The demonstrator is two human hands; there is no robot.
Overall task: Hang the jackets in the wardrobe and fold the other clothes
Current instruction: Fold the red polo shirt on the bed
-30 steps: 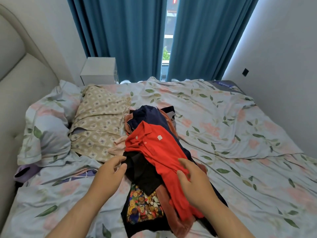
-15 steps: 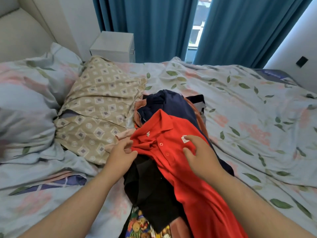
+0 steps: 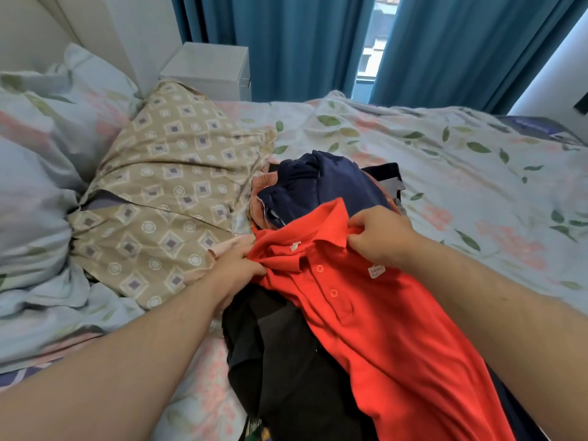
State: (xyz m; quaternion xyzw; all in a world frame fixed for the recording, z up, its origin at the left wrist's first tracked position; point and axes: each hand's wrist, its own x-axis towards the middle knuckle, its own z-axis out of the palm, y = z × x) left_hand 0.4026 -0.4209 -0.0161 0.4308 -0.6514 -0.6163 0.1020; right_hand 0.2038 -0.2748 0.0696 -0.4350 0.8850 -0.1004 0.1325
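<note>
A red polo shirt [image 3: 375,319] lies on top of a pile of clothes on the bed. My left hand [image 3: 237,265] pinches the shirt's left shoulder beside the collar. My right hand [image 3: 380,232] grips the right side of the collar. Beneath the red shirt lie a navy garment [image 3: 318,183], a black garment [image 3: 286,354] and some orange-brown cloth [image 3: 259,198]. The lower layers of the pile are hidden.
A beige patterned pillow [image 3: 171,186] and a floral pillow [image 3: 38,173] lie left of the pile. The floral bedsheet [image 3: 461,173] stretches to the right. A white nightstand [image 3: 210,68] and blue curtains [image 3: 302,43] stand behind the bed.
Both hands moved up the red shirt from its lower part to the collar and took hold of it. The camera leaned closer to the pile.
</note>
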